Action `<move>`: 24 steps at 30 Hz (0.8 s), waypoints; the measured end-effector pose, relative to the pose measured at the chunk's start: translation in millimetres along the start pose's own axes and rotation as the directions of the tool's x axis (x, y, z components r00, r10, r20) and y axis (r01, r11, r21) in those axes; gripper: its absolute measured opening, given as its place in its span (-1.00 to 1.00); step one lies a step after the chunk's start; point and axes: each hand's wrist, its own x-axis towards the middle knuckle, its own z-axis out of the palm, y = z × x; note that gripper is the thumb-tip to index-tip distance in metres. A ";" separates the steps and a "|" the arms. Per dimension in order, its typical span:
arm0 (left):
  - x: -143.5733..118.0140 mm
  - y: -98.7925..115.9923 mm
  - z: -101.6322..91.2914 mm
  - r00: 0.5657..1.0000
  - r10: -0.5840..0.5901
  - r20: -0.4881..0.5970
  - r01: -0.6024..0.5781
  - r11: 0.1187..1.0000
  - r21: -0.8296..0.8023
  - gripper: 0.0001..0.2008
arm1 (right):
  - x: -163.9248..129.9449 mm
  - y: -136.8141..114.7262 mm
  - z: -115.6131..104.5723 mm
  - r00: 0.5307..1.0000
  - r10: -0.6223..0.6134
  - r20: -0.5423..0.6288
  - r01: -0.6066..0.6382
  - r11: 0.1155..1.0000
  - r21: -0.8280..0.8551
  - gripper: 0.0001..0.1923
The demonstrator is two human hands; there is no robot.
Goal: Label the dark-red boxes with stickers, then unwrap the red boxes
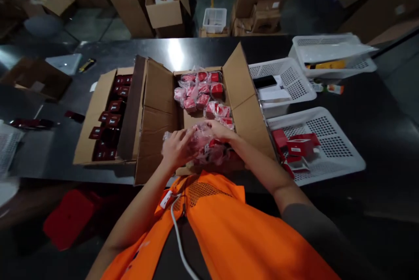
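An open cardboard box (pixel 157 118) stands in front of me with its flaps folded out. Inside it lie several small red boxes (pixel 203 88) bundled in clear plastic wrapping. At the near side of the carton, my left hand (pixel 178 145) has its fingers bent over a crumpled piece of clear plastic wrapping (pixel 200 138). My right hand (pixel 216 129) grips the same wrapping from the far right side. Red packages (pixel 214 143) show through and beside the plastic, partly covered by my hands.
On the left, a second carton (pixel 94 114) holds several dark red boxes (pixel 113 120). To the right stand white plastic baskets (pixel 330 140); the nearest contains opened red packaging (pixel 299 146), another a black phone (pixel 264 82). Several cardboard boxes (pixel 165 5) sit beyond the dark table (pixel 108 48).
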 end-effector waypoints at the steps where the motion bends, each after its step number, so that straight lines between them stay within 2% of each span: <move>1: -5.6 -0.6 -1.2 1.000 -0.025 0.000 0.025 1.000 -0.008 -0.22 | -5.7 -2.0 2.7 1.000 -0.004 -0.006 0.004 1.000 0.016 -0.48; 4: -19.6 -3.2 -1.9 0.996 -0.082 -0.032 0.078 0.992 -0.094 -0.22 | -27.2 -16.0 18.1 0.993 -0.061 -0.102 0.059 0.998 -0.021 -0.26; 7: -31.0 -7.6 2.8 0.970 -0.089 -0.226 0.032 0.969 -0.245 -0.32 | -48.5 -38.2 38.5 0.950 -0.228 -0.213 0.183 0.960 -0.211 -0.16; 9: -37.6 -11.2 6.8 0.909 -0.086 -0.408 -0.034 0.960 -0.278 -0.38 | -58.7 -52.4 49.6 0.934 -0.294 -0.201 0.214 0.914 -0.344 -0.07; 12: -44.3 -17.1 9.3 0.813 -0.037 -0.582 -0.117 0.967 -0.224 -0.38 | -66.8 -67.9 58.9 0.952 -0.253 -0.175 0.143 0.868 -0.476 0.05; 14: -46.0 -20.8 7.2 0.757 0.020 -0.653 -0.179 0.968 -0.178 -0.40 | -69.1 -74.6 61.5 0.950 -0.245 -0.193 0.118 0.854 -0.506 -0.05; 17: -45.2 -25.7 -1.7 0.691 0.091 -0.717 -0.235 0.966 -0.104 -0.49 | -71.7 -81.8 64.3 0.908 -0.355 -0.222 0.209 0.844 -0.495 -0.23; 18: -44.6 -27.4 -5.7 0.699 0.099 -0.709 -0.228 0.970 -0.090 -0.48 | -72.9 -84.0 65.0 0.887 -0.398 -0.236 0.248 0.839 -0.484 -0.24; 20: -43.6 -31.6 -13.9 0.774 0.077 -0.628 -0.179 0.979 -0.100 -0.41 | -76.3 -88.4 65.6 0.849 -0.454 -0.271 0.302 0.837 -0.456 -0.24; 22: -43.4 -37.1 -20.6 0.890 0.005 -0.456 -0.094 0.980 -0.174 -0.35 | -80.7 -92.6 64.6 0.831 -0.472 -0.294 0.312 0.833 -0.456 -0.25; 23: -43.5 -39.9 -23.1 0.938 -0.029 -0.346 -0.049 0.976 -0.214 -0.36 | -83.2 -94.2 63.8 0.829 -0.477 -0.294 0.308 0.826 -0.471 -0.25; 24: -43.7 -42.4 -25.1 0.968 -0.048 -0.248 -0.014 0.970 -0.243 -0.39 | -85.6 -95.1 63.1 0.829 -0.477 -0.293 0.298 0.819 -0.490 -0.25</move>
